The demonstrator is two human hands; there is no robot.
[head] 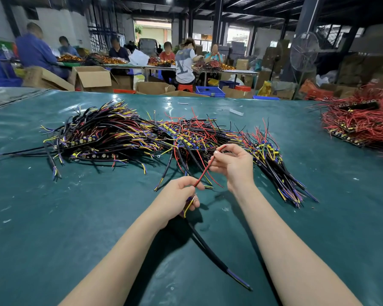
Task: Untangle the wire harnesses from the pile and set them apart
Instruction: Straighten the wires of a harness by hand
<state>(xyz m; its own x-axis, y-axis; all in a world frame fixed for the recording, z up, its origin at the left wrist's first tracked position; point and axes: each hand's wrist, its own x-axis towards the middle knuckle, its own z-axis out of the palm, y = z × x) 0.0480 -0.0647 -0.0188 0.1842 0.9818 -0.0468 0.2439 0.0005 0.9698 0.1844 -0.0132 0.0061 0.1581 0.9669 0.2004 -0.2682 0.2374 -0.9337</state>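
Though apart, left grip (179,196) tight on red wire (205,171) and black cable (210,250); right grip (234,164) tight on wire

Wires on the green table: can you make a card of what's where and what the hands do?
Table: green cover
Big pile: black, red, yellow wires, centre
Second pile: red wires, far right
Left hand: grips black cable, pinches red wire at its lower end
Right hand: pinches same red wire higher up
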